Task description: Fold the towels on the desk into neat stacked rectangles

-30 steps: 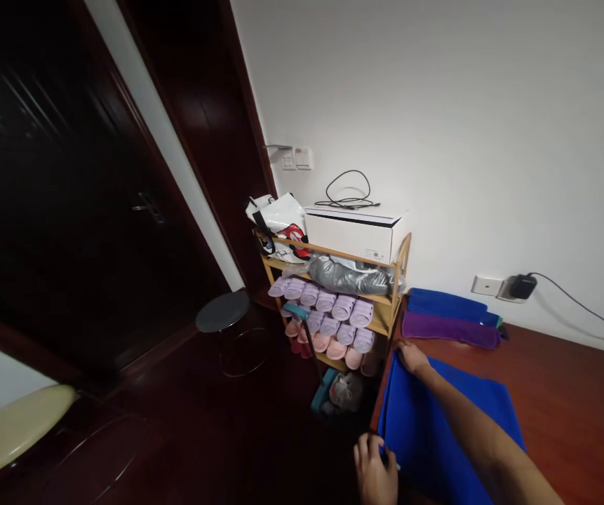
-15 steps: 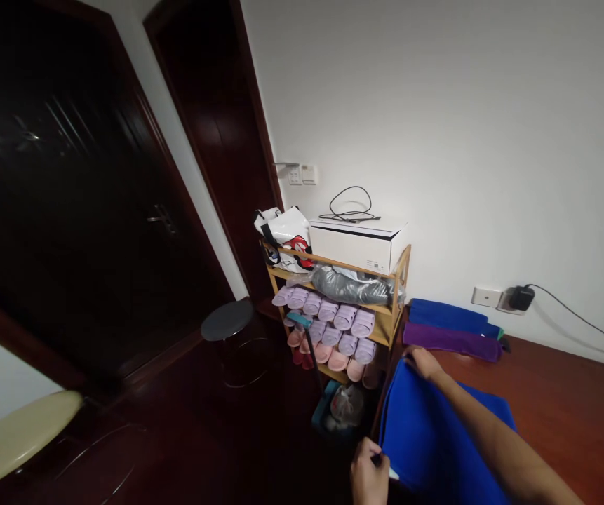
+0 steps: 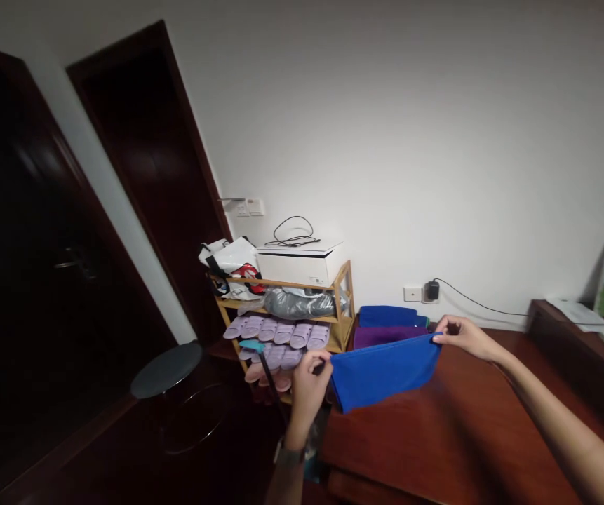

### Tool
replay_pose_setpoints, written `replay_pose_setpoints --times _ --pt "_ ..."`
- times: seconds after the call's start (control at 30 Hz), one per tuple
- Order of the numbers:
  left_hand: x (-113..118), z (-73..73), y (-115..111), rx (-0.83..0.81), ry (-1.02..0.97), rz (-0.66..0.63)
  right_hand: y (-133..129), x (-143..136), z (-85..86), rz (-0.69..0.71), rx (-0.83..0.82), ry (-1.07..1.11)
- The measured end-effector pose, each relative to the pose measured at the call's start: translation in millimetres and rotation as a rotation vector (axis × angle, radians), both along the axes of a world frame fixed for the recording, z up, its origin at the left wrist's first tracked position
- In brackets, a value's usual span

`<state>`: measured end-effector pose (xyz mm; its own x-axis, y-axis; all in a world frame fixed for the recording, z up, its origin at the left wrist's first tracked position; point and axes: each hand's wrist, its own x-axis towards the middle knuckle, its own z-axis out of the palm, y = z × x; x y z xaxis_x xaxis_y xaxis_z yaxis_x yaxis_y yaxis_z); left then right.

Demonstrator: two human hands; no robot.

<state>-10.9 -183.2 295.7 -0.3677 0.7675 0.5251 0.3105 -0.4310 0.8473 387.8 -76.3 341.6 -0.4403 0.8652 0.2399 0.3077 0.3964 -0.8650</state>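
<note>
Left hand (image 3: 309,384) pinches one top corner of the blue cloth (image 3: 386,369), right hand (image 3: 464,339) pinches the other. Cloth hangs between them over the reddish-brown table (image 3: 438,442) (can't tell if its lower edge touches). Beyond it lies a purple cloth (image 3: 383,338), then folded blue fabric (image 3: 388,316) near the wall (image 3: 438,154). Black charger (image 3: 433,289) plugged in there.
</note>
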Motion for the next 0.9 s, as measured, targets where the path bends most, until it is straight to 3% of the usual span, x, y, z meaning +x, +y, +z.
replay_pose_setpoints --times 0.13,0.2,0.3,0.47,0.63,0.77,0.9 --pt "23 53.3 16 0.093 -0.078 -0.128 -39 34 18.5 -0.056 -0.026 0.147" --pt "35 68.6 23 0.098 -0.099 -0.184 -54 45 17.7 -0.077 -0.032 0.221" --pt "51 78.8 30 0.073 -0.134 -0.241 -73 54 9.7 -0.116 -0.048 0.332" --pt "75 73.8 41 -0.01 -0.288 -0.337 -100 59 -2.1 -0.245 -0.071 0.492" --pt "91 57.7 45 -0.078 -0.396 -0.429 -121 67 -10.0 -0.405 -0.028 0.433" --pt "95 42.9 28 -0.117 -0.423 -0.482 -143 77 -18.4 -0.49 0.057 0.331" --pt "93 33.3 -5 -0.124 -0.379 -0.479 -170 91 -27.4 -0.544 0.133 0.288"
